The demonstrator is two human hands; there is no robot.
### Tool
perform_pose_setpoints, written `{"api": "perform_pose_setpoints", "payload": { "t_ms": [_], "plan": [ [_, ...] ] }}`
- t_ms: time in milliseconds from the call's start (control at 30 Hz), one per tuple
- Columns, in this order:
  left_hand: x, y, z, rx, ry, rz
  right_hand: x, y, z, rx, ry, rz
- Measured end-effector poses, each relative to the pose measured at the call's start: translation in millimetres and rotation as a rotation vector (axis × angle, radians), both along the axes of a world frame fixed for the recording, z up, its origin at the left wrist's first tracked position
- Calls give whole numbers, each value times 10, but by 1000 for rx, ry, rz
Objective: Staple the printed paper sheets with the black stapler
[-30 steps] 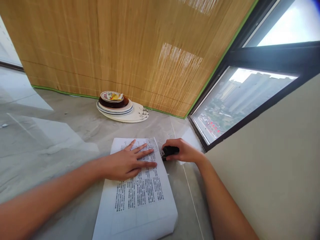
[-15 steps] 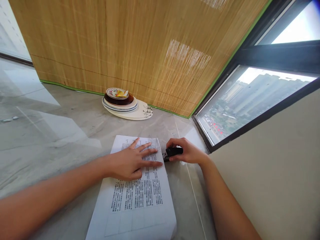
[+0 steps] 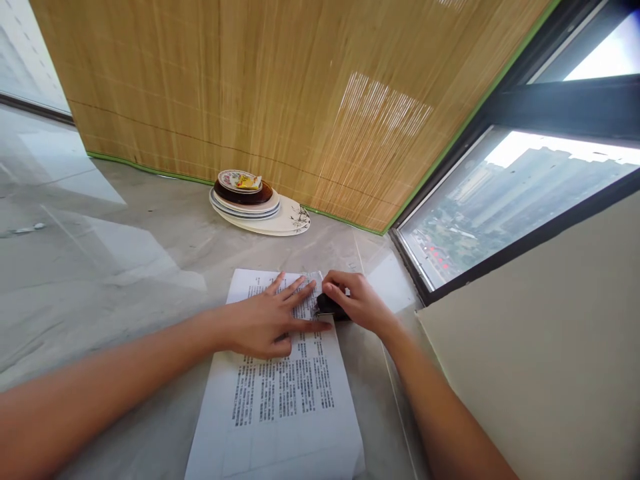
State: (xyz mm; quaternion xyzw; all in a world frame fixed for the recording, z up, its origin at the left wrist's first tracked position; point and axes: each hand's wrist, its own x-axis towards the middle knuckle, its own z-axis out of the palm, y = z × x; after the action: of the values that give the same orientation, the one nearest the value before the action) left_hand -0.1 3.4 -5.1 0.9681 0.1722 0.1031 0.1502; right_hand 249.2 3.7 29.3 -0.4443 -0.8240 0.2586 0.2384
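The paper [image 3: 280, 440] is white, with blocks of dark print and a pale, faintly ruled lower part; it lies on the grey marbled surface [image 3: 125, 287], running out of view at the bottom. The left hand [image 3: 265, 327] presses flat on it, fingers spread. The right hand's [image 3: 357, 303] fingers are curled round a black stapler [image 3: 327, 305], set over the paper's right edge near the top corner. Along the surface's far edge hangs a bamboo blind [image 3: 225, 80], a window [image 3: 500, 200] to its right. By the blind stand stacked plates [image 3: 245, 215]: white ones, then brown, then floral, topped by a yellow packet [image 3: 249, 182].
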Motion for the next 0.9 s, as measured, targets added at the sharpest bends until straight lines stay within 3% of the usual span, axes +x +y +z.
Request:
{"api": "perform_pose_setpoints", "payload": {
  "t_ms": [67,200,667,900],
  "plan": [
    [2,4,-12,2,-10,-5,-78,-24,-39,44,-67,-92],
    [15,2,-19,6,-24,4,-179,-71,-79,81,-112,-138],
    [20,8,-96,23,-53,-6,-304,-147,-71,212,-328,-134],
    [29,2,-80,9,16,13,-315,-133,-82,197,-359,-143]
  ]
}}
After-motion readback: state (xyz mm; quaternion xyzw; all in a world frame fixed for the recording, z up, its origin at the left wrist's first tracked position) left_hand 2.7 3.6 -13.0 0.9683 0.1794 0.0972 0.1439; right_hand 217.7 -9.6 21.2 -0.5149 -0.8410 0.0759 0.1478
